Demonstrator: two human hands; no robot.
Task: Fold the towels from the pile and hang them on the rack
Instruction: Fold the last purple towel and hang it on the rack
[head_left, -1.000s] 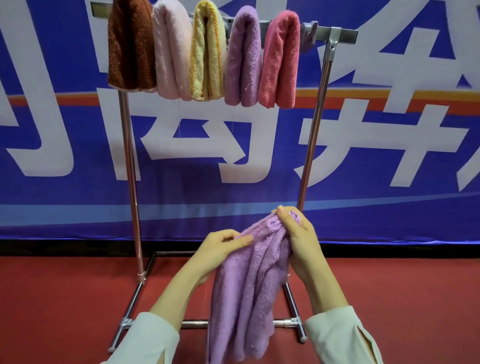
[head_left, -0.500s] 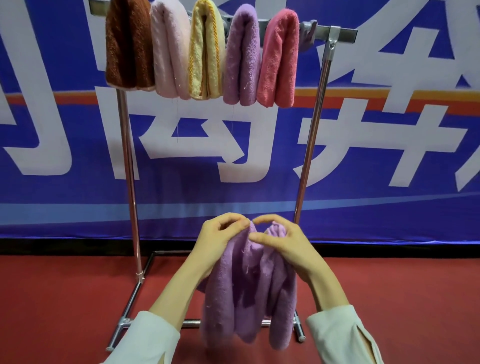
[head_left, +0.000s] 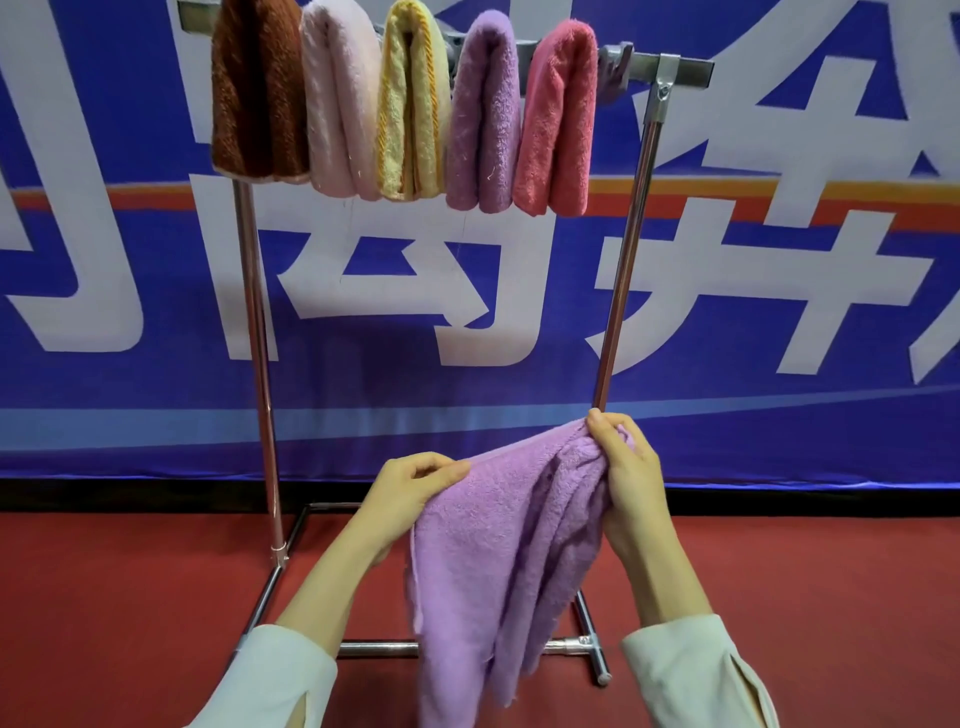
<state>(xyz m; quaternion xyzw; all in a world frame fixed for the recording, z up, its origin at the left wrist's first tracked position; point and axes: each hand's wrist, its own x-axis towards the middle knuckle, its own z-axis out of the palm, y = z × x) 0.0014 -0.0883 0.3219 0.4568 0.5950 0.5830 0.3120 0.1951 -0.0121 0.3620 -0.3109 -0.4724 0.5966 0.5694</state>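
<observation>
Lilac towel (head_left: 498, 561) hangs at 6 o'clock below the rack (head_left: 644, 65), top edge pinched by left hand (head_left: 410, 493) at one corner and right hand (head_left: 623, 473) bunching the other; likely light, soft, floppy, best taken at top corners to fold.

The single head-worn camera looks forward and slightly down, close behind the left hand (head_left: 415, 491) and right hand (head_left: 631, 483), facing the nearby rack (head_left: 628, 249) and the banner (head_left: 467, 395).

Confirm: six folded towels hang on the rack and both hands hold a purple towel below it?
No: the head view shows five folded towels on the rack, not six. The left hand and right hand do hold the purple towel below it.
</observation>
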